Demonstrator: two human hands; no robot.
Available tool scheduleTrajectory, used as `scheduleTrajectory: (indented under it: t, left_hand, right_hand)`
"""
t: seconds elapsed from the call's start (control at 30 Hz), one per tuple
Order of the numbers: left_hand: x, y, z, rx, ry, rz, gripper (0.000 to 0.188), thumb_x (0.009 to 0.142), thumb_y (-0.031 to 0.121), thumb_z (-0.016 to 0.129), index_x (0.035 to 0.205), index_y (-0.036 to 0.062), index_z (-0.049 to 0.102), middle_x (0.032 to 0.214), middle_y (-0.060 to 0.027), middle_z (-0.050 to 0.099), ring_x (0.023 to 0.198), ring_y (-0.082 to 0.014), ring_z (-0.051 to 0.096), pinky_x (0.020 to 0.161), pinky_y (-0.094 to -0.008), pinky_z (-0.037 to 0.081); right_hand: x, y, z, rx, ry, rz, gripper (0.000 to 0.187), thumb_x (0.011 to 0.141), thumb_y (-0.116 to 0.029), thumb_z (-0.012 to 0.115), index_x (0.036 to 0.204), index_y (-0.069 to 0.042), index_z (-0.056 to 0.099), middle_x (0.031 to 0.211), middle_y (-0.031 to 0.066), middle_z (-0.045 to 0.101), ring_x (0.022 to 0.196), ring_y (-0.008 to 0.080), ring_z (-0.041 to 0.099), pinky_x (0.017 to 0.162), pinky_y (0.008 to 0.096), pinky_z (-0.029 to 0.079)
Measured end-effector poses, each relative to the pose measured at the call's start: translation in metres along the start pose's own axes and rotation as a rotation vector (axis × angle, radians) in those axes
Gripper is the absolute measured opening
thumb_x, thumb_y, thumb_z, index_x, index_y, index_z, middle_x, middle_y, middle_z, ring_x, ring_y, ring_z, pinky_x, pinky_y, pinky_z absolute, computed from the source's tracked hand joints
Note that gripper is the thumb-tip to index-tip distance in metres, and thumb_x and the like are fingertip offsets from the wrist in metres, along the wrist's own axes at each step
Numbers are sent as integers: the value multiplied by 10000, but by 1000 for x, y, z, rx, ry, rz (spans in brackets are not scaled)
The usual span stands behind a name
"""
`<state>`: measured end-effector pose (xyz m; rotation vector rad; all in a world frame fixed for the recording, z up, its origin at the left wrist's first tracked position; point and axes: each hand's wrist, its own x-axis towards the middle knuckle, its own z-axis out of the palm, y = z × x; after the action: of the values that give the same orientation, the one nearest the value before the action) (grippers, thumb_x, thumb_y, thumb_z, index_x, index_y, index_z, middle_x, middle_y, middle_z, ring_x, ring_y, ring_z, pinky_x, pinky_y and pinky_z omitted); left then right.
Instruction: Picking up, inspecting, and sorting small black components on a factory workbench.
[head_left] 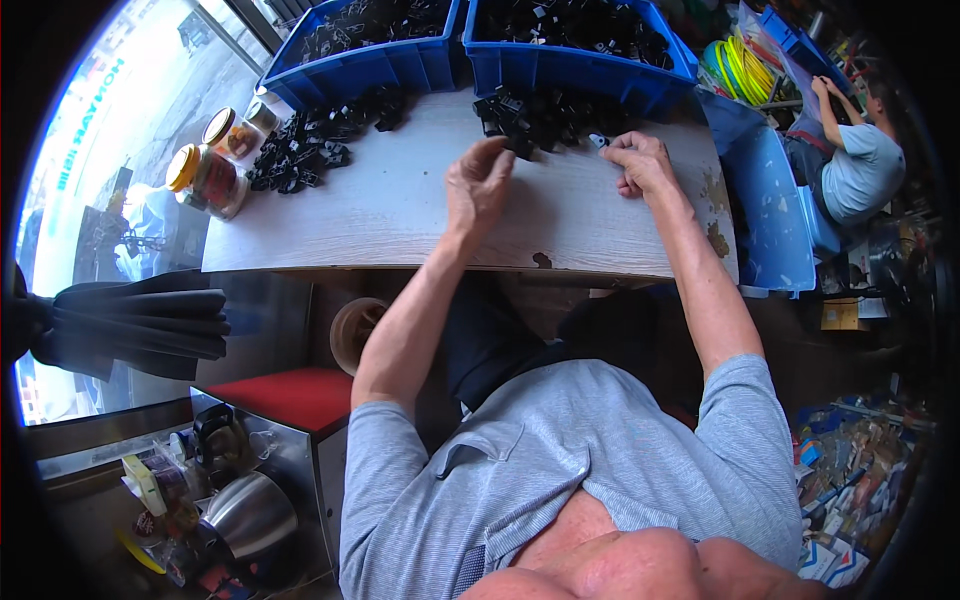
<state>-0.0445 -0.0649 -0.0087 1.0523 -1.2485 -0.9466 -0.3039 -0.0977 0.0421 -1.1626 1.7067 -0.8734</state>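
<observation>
Loose small black clip-like parts (545,118) lie in a heap on the pale wooden table (400,220), below the right-hand bin. At the heap's near left edge is my left hand (476,182), its fingers curled in toward the thumb. Black parts sit right against those fingertips, and whatever they pinch is too small to make out. My right hand (642,165) is at the heap's right end, thumb and forefinger closed on a small whitish piece (598,140). Its other fingers are folded under the palm.
Two blue bins (365,65) full of black parts stand along the table's far edge. Another pile of black parts (300,150) lies at left, beside lidded jars (212,180). A large blue tub (765,220) stands right of the table, with another person (860,165) seated beyond.
</observation>
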Motion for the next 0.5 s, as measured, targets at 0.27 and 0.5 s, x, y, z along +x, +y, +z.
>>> scheduleTrajectory:
  t: [0.27,0.5]
  left_hand:
    - [-18,16,69,-457,-3,-309,293,1005,116,634,1267,-16,635,1091,-108,707,947,-199,722,794,-321,612]
    - [-15,17,66,-157,-112,-182,241,967,22,634,1197,-23,690,1068,-111,718,947,-181,710,748,-296,605]
  right_hand:
    - [-43,13,18,379,-95,-5,184,876,-217,785,899,-89,654,553,-20,540,458,111,558,484,297,554]
    - [-52,18,33,360,-249,-76,167,884,-178,778,827,-62,673,600,-16,556,461,75,477,483,273,522]
